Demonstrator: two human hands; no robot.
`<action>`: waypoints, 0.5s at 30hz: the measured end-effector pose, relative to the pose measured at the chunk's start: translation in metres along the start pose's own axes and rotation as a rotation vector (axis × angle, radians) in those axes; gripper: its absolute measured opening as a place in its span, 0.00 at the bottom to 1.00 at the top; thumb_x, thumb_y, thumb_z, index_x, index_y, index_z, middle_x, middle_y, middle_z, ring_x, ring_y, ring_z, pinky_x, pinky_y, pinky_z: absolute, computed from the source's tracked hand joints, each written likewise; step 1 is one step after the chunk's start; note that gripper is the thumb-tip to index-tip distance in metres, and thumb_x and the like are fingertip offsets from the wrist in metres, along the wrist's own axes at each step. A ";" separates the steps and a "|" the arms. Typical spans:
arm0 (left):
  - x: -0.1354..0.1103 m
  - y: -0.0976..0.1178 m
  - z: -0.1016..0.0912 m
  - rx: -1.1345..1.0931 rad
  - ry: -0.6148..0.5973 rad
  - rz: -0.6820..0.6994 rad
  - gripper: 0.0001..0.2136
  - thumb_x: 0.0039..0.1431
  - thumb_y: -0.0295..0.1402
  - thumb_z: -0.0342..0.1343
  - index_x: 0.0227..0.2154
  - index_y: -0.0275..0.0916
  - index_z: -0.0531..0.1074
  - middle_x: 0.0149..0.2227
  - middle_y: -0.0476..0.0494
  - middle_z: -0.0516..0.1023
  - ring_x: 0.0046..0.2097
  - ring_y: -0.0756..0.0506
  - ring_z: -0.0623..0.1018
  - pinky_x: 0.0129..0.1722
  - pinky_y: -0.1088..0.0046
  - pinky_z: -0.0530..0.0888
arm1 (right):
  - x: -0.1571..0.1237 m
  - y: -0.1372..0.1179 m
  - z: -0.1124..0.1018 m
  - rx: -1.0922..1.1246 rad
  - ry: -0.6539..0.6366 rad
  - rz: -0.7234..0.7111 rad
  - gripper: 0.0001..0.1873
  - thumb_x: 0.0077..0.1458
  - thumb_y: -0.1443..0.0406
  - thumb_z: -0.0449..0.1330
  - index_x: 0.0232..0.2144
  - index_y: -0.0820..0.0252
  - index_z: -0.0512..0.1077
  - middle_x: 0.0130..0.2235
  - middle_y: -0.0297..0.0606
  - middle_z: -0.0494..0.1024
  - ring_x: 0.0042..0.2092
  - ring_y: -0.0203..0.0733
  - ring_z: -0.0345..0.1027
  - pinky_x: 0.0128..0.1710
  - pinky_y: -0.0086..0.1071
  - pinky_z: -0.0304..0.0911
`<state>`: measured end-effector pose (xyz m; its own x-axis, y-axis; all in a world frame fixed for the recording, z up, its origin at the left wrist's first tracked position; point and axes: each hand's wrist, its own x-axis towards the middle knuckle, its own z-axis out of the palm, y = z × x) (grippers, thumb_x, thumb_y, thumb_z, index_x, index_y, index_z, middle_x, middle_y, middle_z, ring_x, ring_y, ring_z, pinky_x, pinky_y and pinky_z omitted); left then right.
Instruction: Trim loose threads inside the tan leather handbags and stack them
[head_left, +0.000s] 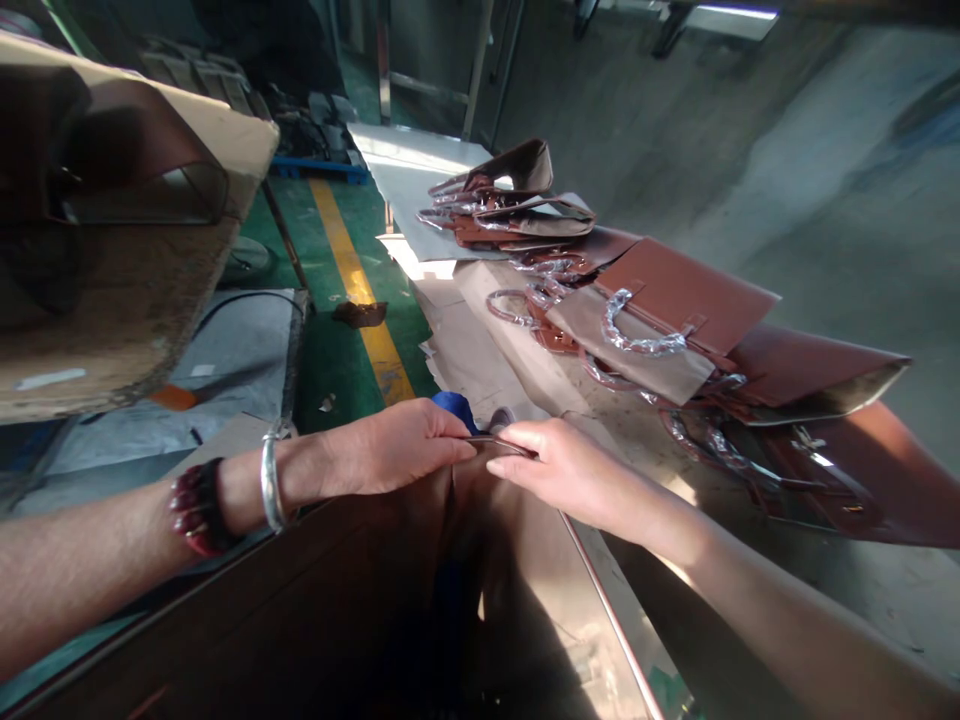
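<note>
Both hands meet at the far edge of a brown handbag body (pixel 525 560), which gapes wide below me and shows its tan lining. My left hand (pixel 405 445), with a silver bangle and a dark red bead bracelet on its wrist, pinches the dark edge from the left. Close beside it, my right hand (pixel 559 465) has thumb and fingers closed on the same edge. Deep shadow hides much of the bag's inside. A small blue thing (pixel 454 407) shows just beyond the fingers; I cannot make out what it is.
On the right, several brown handbags (pixel 690 300) with plastic-wrapped handles lie overlapping on cardboard (pixel 480 350). A worn board (pixel 112 320) at left bears more brown leather pieces (pixel 150 150). Between them runs a green floor with a yellow stripe (pixel 349 270) and a brown scrap (pixel 360 314).
</note>
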<state>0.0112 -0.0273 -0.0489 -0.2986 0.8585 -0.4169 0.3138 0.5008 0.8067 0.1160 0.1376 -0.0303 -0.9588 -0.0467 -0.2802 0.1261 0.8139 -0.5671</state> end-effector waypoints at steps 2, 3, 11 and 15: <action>0.000 0.004 0.000 0.039 0.003 -0.012 0.18 0.56 0.40 0.45 0.30 0.33 0.75 0.25 0.46 0.72 0.29 0.48 0.69 0.27 0.78 0.64 | -0.002 -0.001 -0.002 -0.071 0.004 0.039 0.14 0.53 0.60 0.57 0.20 0.60 0.63 0.20 0.29 0.62 0.25 0.32 0.56 0.24 0.27 0.45; 0.001 0.005 0.000 0.050 0.003 -0.010 0.18 0.56 0.40 0.44 0.30 0.33 0.75 0.26 0.46 0.73 0.30 0.48 0.69 0.27 0.78 0.64 | -0.003 -0.001 -0.003 -0.108 0.015 0.054 0.16 0.54 0.60 0.56 0.18 0.60 0.61 0.19 0.29 0.60 0.24 0.32 0.54 0.24 0.27 0.44; 0.001 0.006 0.002 0.054 0.006 0.012 0.16 0.57 0.38 0.44 0.27 0.33 0.72 0.25 0.47 0.71 0.29 0.49 0.67 0.26 0.78 0.63 | -0.007 -0.004 -0.002 -0.114 0.029 0.060 0.19 0.57 0.63 0.52 0.16 0.60 0.55 0.17 0.27 0.52 0.22 0.31 0.49 0.23 0.28 0.41; 0.002 0.008 0.002 0.066 0.015 0.009 0.14 0.57 0.37 0.44 0.26 0.34 0.71 0.25 0.47 0.70 0.28 0.50 0.66 0.26 0.79 0.62 | -0.006 -0.002 -0.005 -0.212 0.008 0.108 0.21 0.57 0.59 0.54 0.16 0.60 0.56 0.16 0.28 0.55 0.21 0.31 0.52 0.22 0.28 0.40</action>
<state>0.0152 -0.0207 -0.0441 -0.3087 0.8614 -0.4034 0.3754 0.5000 0.7804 0.1202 0.1392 -0.0240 -0.9449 0.0509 -0.3235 0.1723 0.9173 -0.3589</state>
